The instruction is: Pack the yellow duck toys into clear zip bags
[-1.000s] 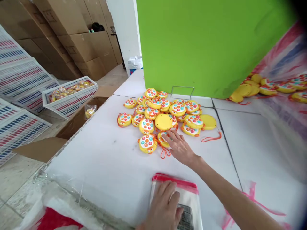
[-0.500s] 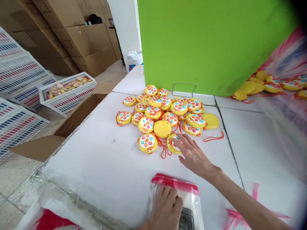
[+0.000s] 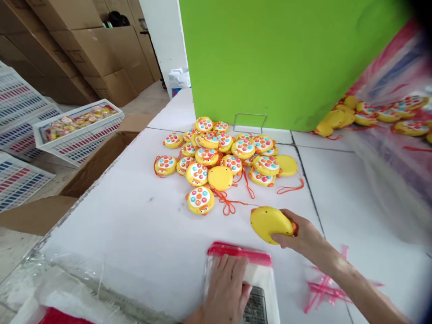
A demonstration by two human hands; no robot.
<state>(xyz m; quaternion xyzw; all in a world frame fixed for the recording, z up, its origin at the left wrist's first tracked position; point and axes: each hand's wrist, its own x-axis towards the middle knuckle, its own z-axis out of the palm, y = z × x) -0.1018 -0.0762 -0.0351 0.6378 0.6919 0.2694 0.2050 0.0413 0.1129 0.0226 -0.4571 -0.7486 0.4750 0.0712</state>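
My right hand grips a yellow chick-shaped toy by its side, its plain back turned to me and an orange cord trailing left from it. Flat on a stack of clear plastic bags with red top edges rests my left hand, fingers stretched forward. A dark printed panel shows at the bags' lower right. Beyond my hands lies a heap of similar toys, most with coloured buttons facing up. One toy near the heap's front shows its plain yellow back.
A green board stands behind the heap, with a wire stand before it. Pink strips lie at right. More toys sit by plastic wrapping. Left of the table are an open carton and baskets.
My right hand has taken a toy from the front of the heap, lifted it toward me and right, and turned its back up. My left hand stays on the bags.
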